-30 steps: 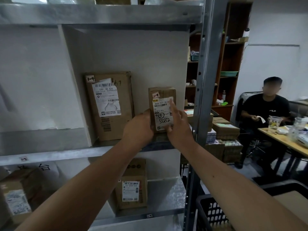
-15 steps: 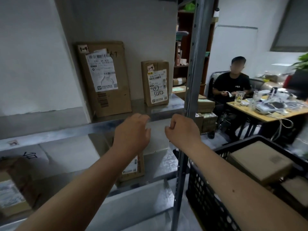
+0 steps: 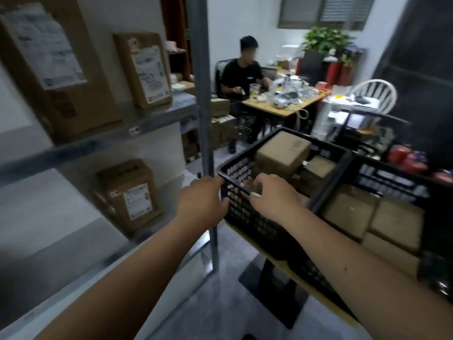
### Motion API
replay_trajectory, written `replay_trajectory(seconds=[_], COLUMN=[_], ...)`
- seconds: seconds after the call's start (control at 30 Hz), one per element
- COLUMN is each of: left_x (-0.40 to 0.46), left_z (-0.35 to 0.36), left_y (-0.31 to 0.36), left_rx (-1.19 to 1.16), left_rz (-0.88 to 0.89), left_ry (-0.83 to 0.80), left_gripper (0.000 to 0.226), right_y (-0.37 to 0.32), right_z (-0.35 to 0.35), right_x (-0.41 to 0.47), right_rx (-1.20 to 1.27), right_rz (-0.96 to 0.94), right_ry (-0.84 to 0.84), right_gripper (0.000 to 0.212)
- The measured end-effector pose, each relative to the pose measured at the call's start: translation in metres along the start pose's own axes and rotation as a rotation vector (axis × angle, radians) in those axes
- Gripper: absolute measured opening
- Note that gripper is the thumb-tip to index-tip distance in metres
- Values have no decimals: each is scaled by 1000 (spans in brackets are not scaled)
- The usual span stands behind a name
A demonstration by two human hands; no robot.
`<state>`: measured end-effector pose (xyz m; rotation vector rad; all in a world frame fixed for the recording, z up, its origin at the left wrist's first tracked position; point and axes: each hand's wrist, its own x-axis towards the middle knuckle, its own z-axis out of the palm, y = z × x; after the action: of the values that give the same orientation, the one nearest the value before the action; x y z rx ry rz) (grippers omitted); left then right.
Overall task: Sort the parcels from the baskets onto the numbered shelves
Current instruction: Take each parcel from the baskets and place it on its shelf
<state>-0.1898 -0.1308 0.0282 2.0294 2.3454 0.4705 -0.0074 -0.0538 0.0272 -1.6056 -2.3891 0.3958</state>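
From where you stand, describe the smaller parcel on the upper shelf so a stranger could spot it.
Start at the grey metal shelving rack on the left and find its upper board. Two brown cardboard parcels stand upright there; the smaller brown cardboard parcel is the one nearest the steel upright post, narrower than the large brown box on its left.

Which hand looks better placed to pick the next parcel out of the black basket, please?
Probably the right hand: it is already over the black basket above the parcels, while the left hand sits outside its near corner.
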Motion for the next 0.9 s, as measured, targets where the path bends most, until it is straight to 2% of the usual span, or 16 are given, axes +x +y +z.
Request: replay_trajectory(seconds=[0.07, 0.23, 0.4, 0.53, 0.73, 0.9], left_x=[2, 9, 23, 39, 68, 85], left_z=[12, 38, 61, 87, 134, 175], left_y=[29, 108, 184, 234, 298, 333], left_rx=[-18, -63, -76, -81, -63, -32], left_rz=[74, 268, 400, 441, 446, 408], left_ry=[-38, -106, -181, -206, -273, -371], left_gripper=[40, 49, 53, 58, 55, 57], right_y=[31, 104, 165, 212, 288, 341], right_z=[-7, -28, -47, -52, -49, -36], right_x=[-24, -72, -99, -104, -95, -86], right_rx=[-16, -48, -22, 16, 50, 92], right_rz=[89, 275, 398, 459, 517, 546], right_ry=[20, 96, 103, 125, 81, -2], right_gripper=[39, 23, 33, 25, 42, 34])
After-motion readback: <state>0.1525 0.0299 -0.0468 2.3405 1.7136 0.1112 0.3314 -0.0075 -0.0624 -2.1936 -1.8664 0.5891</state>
